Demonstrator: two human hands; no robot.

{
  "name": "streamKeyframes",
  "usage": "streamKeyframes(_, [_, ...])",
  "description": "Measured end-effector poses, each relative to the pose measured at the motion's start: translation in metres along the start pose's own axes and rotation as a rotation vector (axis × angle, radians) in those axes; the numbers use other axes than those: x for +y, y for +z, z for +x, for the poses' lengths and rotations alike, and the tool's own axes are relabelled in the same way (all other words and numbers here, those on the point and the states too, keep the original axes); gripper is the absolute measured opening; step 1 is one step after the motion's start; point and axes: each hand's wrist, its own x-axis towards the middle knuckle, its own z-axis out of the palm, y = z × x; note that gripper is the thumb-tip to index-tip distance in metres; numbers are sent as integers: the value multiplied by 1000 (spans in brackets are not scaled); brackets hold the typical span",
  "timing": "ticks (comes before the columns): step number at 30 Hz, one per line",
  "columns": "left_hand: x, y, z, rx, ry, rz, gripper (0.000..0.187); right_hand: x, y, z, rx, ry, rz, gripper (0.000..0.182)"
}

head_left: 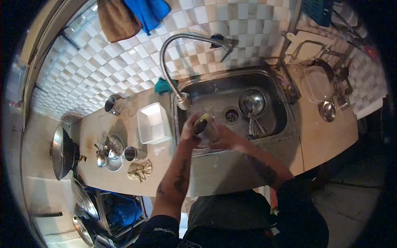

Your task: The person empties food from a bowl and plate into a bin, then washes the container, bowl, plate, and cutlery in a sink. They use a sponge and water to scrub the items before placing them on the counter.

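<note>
Over the near left part of the steel sink (215, 97), I hold a metal cup (211, 131) between both hands, its dark mouth tipped toward me. My left hand (189, 131) is wrapped round the cup's left side. On the other side, my right hand (224, 138) grips it lower down. A small yellow piece (205, 117), perhaps a sponge, shows at the rim, partly hidden. Beyond my left hand hangs the head of the flexible faucet (183, 101). A round metal bowl (252, 103) and several spoons (256, 127) lie in the basin, right of the drain (231, 115).
Left of the sink stand a clear plastic tub (154, 124), another metal cup (135, 153), a crumpled cloth (140, 170) and a plate (115, 159) of cutlery. A wire rack (288, 84) edges the sink's right side. Beyond it lie a plastic container (317, 84) and a ladle (327, 111).
</note>
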Motion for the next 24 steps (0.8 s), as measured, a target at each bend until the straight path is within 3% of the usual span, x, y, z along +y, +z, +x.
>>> streamKeyframes(2, [13,0,12,-122,65,504,37,-79,-52,-4,-264,98,-195,73])
streamKeyframes(5, [11,47,-11,-50,601,1230,30,-12,-62,17,-400,-268,-301,82])
streamKeyframes(6, [10,54,-14,-44,807,1448,29,0,-66,21,-479,-52,-166,81])
streamKeyframes(7, [4,49,-11,-33,1033,1465,26,9,-67,25,-554,159,-23,80])
streamKeyframes(9, [-6,49,-10,265,981,1083,24,-5,-74,21,-514,393,227,78])
streamKeyframes(10, [-10,49,-11,408,941,887,24,-42,-77,5,-404,421,335,76])
streamKeyframes(11, [-7,62,-24,419,778,1013,22,-63,-74,-9,-295,453,444,74])
streamKeyframes(13, [-34,41,-10,220,906,917,25,-13,-59,-17,137,-268,-72,68])
streamKeyframes(14, [-44,37,-2,116,969,867,26,20,-48,-19,212,-367,-61,65])
streamKeyframes(15, [-34,71,-21,114,1304,1469,31,52,-38,-21,287,-465,-57,62])
streamKeyframes(16, [-29,77,-24,-16,1269,1626,33,82,-21,-24,213,-297,221,58])
streamKeyframes(18, [-14,83,-20,-295,1173,1929,37,76,-20,-25,68,35,766,41])
streamKeyframes(19, [-7,77,-13,-405,1139,1906,36,74,-28,-26,-11,203,1024,33])
streamKeyframes(21, [-23,36,15,-267,836,1593,34,32,-48,-24,88,333,889,33])
streamKeyframes(22, [-29,19,22,-194,687,1429,34,4,-55,-17,252,272,501,33])
streamKeyframes(23, [-31,14,23,-138,665,1483,32,-10,-60,-7,401,199,113,33])
streamKeyframes(24, [-34,13,26,-79,638,1537,30,-5,-66,2,400,-33,-130,36])
